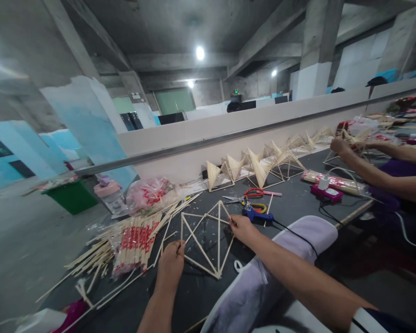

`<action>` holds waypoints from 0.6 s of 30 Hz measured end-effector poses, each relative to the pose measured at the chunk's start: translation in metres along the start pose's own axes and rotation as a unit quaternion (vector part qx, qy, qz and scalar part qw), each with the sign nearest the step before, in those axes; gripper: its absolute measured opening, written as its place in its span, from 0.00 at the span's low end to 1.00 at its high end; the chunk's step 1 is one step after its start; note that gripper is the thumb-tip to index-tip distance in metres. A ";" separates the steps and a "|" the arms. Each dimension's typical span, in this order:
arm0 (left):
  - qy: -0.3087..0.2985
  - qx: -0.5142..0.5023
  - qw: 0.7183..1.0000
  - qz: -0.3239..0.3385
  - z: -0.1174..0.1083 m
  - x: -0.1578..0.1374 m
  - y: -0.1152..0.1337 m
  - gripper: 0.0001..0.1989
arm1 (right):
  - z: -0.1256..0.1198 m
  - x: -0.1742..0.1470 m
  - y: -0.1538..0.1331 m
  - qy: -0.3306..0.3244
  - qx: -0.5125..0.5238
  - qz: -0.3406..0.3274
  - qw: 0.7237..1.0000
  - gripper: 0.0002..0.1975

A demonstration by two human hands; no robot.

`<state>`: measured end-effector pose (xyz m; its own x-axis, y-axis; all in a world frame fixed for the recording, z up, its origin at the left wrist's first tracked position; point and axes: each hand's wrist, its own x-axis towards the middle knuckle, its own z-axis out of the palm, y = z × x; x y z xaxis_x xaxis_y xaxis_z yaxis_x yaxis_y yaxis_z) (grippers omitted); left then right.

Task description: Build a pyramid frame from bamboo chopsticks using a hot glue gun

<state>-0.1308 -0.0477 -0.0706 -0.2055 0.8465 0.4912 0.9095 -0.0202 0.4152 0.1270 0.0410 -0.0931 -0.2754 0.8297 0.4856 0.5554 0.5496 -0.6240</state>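
Observation:
A frame of thin wooden sticks (219, 240), joined into triangles, is held over the dark table in front of me. My left hand (171, 263) pinches its left side, fingers closed around a stick. At its upper right, my right hand (241, 229) grips another part with the fingers closed. Just beyond the right hand lie a blue glue gun (258, 215) with a black cord and scissors with red handles (253, 192). Loose sticks (93, 254) and plastic-wrapped stick bundles (135, 240) lie left of the left hand.
Several finished stick models (258, 169) stand along the low partition (180, 159). A co-worker's hands (339, 145) work on a similar model at the right. A purple power strip (326, 193) and a packed stick bundle (333, 181) lie nearby. A green bin (71, 194) stands left.

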 end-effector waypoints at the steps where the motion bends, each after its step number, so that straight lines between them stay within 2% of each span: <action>1: -0.002 -0.001 1.000 0.001 0.000 0.000 0.000 0.14 | -0.001 0.000 -0.001 -0.001 -0.002 -0.001 1.000 0.10; 18: -0.030 0.023 0.999 -0.026 -0.001 0.001 0.004 0.13 | -0.002 0.000 0.000 -0.013 -0.023 -0.022 0.999 0.13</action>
<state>-0.1283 -0.0472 -0.0674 -0.2332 0.8757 0.4227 0.9137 0.0485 0.4036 0.1291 0.0408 -0.0920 -0.3203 0.8068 0.4964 0.5771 0.5817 -0.5731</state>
